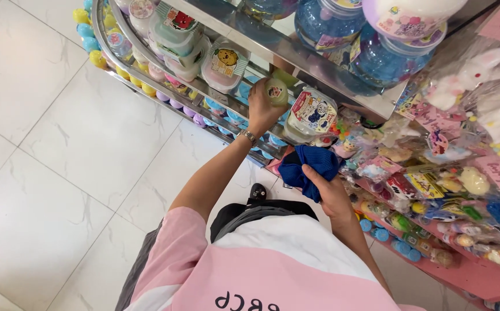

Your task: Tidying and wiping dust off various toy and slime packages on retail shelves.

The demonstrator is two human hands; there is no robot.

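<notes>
A small yellow-green jar [276,91] sits at the metal shelf [342,80] edge, the left hand [261,109] closed around it. The right hand [333,193], lower down, grips a bunched blue cloth [307,167] near packaged toys [434,184] on pink racks

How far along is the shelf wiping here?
Done: cannot tell; no tub looks clearly cleaner than another. In hand: the left hand grips a small yellow-green tub at the metal shelf, while the right hand holds a bunched blue cloth below it. Left: the cloth is off the tub, and many tubs sit untouched alongside.
</notes>
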